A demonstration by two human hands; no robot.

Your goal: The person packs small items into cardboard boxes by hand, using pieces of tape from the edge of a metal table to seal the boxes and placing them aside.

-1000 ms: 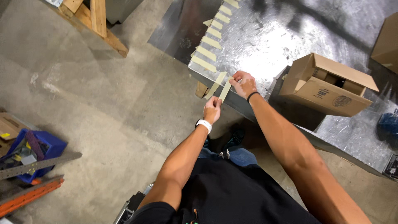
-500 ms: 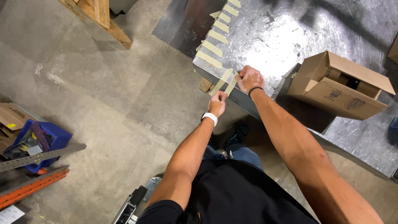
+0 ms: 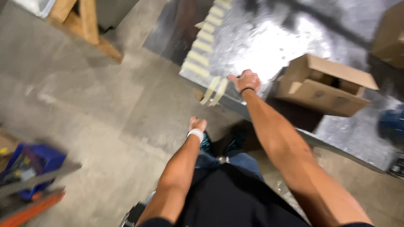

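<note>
While the right hand [image 3: 247,80] presses flat on the bench [image 3: 269,46] edge beside hanging tape strips [image 3: 213,90], grip spread and empty, it should peel one strip slowly. The left hand [image 3: 197,125] hangs low — I cannot tell its grip.

We seem to stand in a workshop: bare grey concrete floor [image 3: 105,109], shiny sheet-metal worktable [image 3: 269,46], rough wooden trestle [image 3: 84,21], blurred blue tool bin [image 3: 31,168].
</note>
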